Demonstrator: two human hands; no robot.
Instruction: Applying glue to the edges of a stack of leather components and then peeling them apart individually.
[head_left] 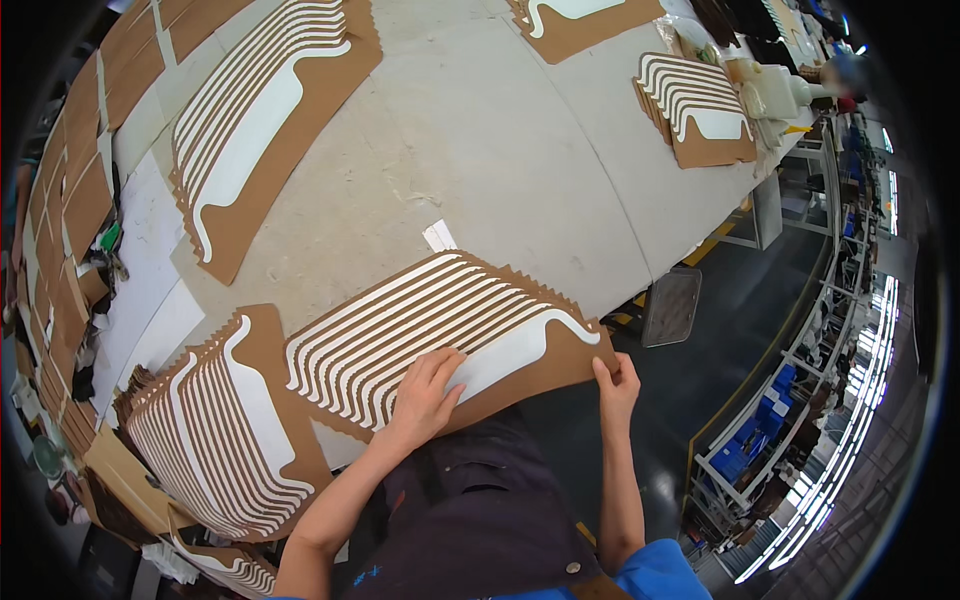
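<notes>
A fanned stack of brown sheets (540,380) lies at the table's near edge, overlapping in steps. Each sheet bears a white shape with curled ends. My left hand (425,398) rests on the front sheet's white area, fingers stretched out and lying flat. At the stack's right end, my right hand (618,380) pinches the corner of the front brown sheet between thumb and fingers. Close by on the left is a second fanned stack (262,425) of like sheets. Just behind the stack under my hands lies a small white slip (438,235).
More fanned stacks lie at the far left (300,130) and far right (715,150) of the grey table (480,130). Near the right stack stands a translucent bottle (775,95). Beyond the table's right edge are a dark floor and a rack (740,480) with blue bins.
</notes>
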